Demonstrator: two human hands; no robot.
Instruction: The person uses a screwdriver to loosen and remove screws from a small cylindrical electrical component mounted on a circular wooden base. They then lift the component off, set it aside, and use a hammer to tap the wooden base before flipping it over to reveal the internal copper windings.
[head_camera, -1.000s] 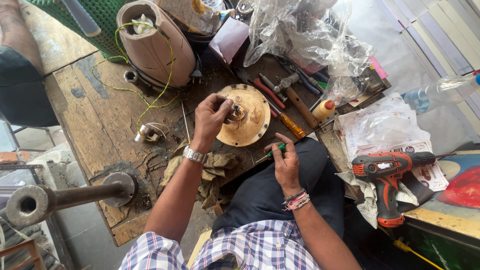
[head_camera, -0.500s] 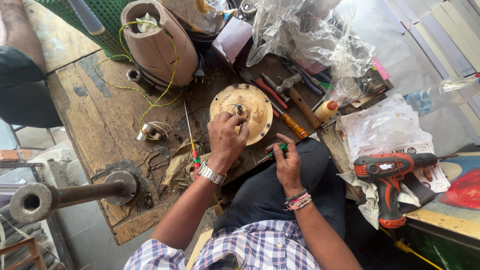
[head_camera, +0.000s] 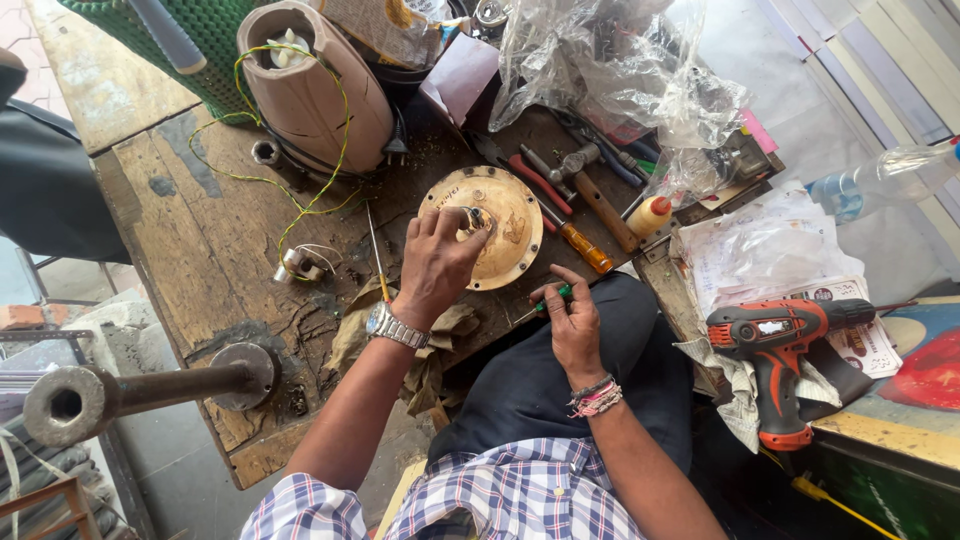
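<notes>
1. Right now your left hand (head_camera: 435, 265) rests on the round tan metal plate (head_camera: 505, 235), with its fingertips gathered on the small metal hub (head_camera: 476, 218) at the plate's middle; the fingers are bent and pinched around that hub.
2. That plate lies flat on the worn wooden workbench (head_camera: 190, 240), near the edge closest to you, just above your lap.
3. Your right hand (head_camera: 570, 320) hovers over your knee at the bench edge, its fingers curled shut on a small green-handled tool (head_camera: 552, 296); how much of the tool there is, you cannot tell, since the hand hides most of it.
4. A thin screwdriver with an orange grip (head_camera: 377, 262) lies on the bench just beside your left hand, on its outer side.
5. Beyond the plate lie a hammer (head_camera: 590, 190), red-handled pliers (head_camera: 535, 180) and an amber-handled screwdriver (head_camera: 580, 245), close together.
6. A small white glue bottle with a red cap (head_camera: 650, 215) stands near those tools, under crumpled clear plastic (head_camera: 620, 80).
7. A beige motor housing (head_camera: 315, 90) with yellow-green wire (head_camera: 300, 215) looped off it stands at the far side of the bench.
8. An orange and black cordless drill (head_camera: 775, 345) lies on cloth and papers to your right, well apart from both hands.
9. A steel vise bar (head_camera: 130, 390) juts from the bench's left corner.
</notes>
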